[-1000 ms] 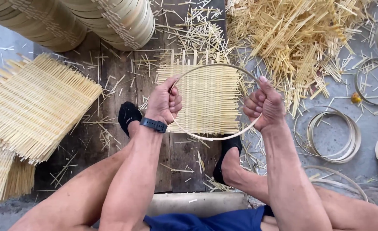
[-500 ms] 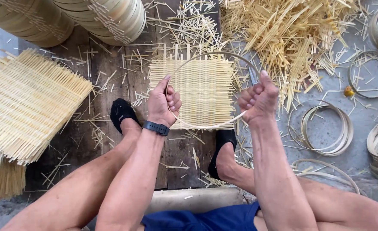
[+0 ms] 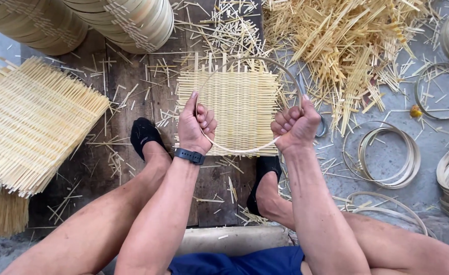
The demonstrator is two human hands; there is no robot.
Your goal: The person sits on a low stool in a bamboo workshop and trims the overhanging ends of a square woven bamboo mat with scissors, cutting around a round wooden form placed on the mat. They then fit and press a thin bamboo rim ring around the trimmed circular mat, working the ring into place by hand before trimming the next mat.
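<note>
Head view, looking down at a seated person at work over a dark wooden board point(image 3: 107, 91) laid on the floor. The left hand point(image 3: 196, 125) and right hand point(image 3: 295, 125) each hold one side of a thin bamboo hoop point(image 3: 244, 151); the grip of each hand is pressed together around the strip, the left thumb raised along it, the right fist curled over it. The hoop hangs just above a square woven bamboo mat point(image 3: 239, 109), which lies flat near the middle of the board, between the person's two black-socked feet and the far edge.

State of the work, as judged from this view: the mat is fully woven, but its strip ends stand out loose and untrimmed on all sides, and its corners reach beyond the hoop's outline. The hoop is closed into a ring, yet it does not appear fastened to the mat; fitting and trimming would seem to remain.

Along the left edge lies a stack of similar woven mats point(image 3: 36, 122). At the far-left corner stand stacks of finished round frames point(image 3: 122, 20). Beyond the board's right edge, loose bamboo offcuts point(image 3: 346, 46) are heaped, with spare coiled hoops point(image 3: 387, 153) on the grey floor.
</note>
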